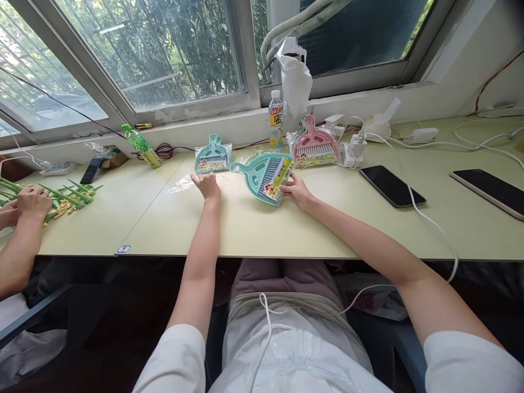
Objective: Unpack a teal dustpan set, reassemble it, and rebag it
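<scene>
My right hand (298, 192) grips the right edge of a mint-green dustpan-and-brush set (262, 177), by its printed card. The set is tilted above the table, its handle pointing left. My left hand (208, 188) is apart from it, over the table, with one finger stretched out to the left; the other fingers are mostly hidden behind the knuckles. Clear plastic wrap (180, 184) lies beside and under this hand. Just beyond it rests another mint-green set in clear plastic (213, 155). A pink dustpan-and-brush set (314, 144), also bagged, stands to the right.
A drink bottle (275, 121) stands by the window sill; a green-capped bottle (142, 146) leans at the left. Phones (392, 186) and white cables (434, 221) are on the right. At far left, another person's hands (35, 203) handle green stalks (73, 197).
</scene>
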